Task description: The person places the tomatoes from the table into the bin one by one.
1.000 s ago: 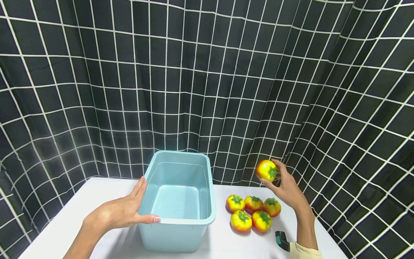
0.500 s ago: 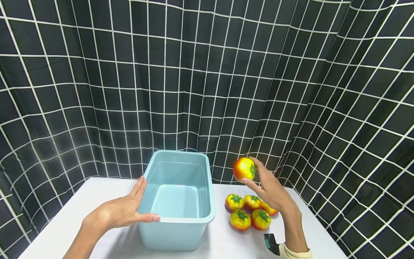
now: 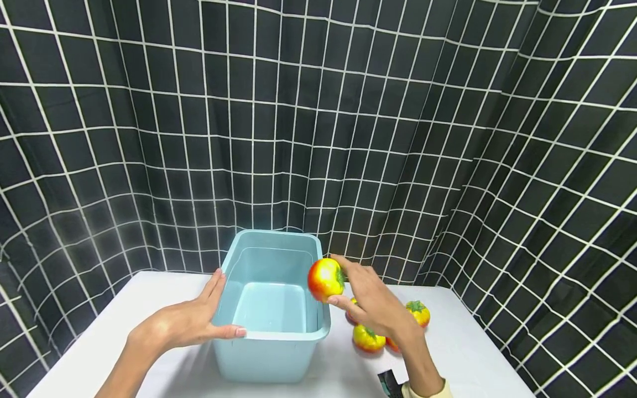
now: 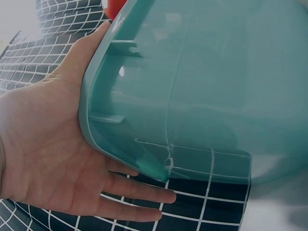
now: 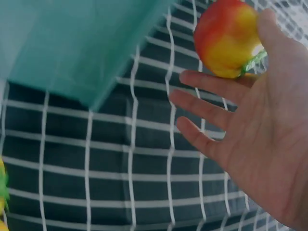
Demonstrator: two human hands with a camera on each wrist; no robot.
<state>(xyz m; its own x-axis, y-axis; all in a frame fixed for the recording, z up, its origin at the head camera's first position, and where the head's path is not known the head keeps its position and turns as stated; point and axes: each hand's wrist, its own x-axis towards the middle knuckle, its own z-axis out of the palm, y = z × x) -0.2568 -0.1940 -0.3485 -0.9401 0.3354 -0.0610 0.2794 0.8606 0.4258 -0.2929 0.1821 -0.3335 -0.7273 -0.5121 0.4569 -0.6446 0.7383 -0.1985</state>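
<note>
A light blue plastic bin [image 3: 278, 337] stands on the table. My left hand [image 3: 181, 320] rests against its left near corner, thumb along the near rim and fingers along the left side. The left wrist view shows those fingers straight beside the bin wall [image 4: 216, 77]. Between thumb and forefinger, my right hand [image 3: 373, 301] pinches a red-and-yellow tomato-like fruit [image 3: 324, 279] with a green leafy cap. In the head view this fruit overlaps the bin's right rim. The right wrist view has the fruit [image 5: 224, 36] raised, with the other fingers stretched out below it.
Several similar fruits lie on the white table right of the bin, partly hidden by my right arm; one [image 3: 368, 338] shows below the hand, another [image 3: 418, 313] beyond the forearm. Black cloth with a white grid [image 3: 278, 138] hangs behind and at both sides.
My right hand has carried the fruit leftward from above the other fruits to the bin's right rim, ending slightly lower. My left hand and the bin stay about where they were.
</note>
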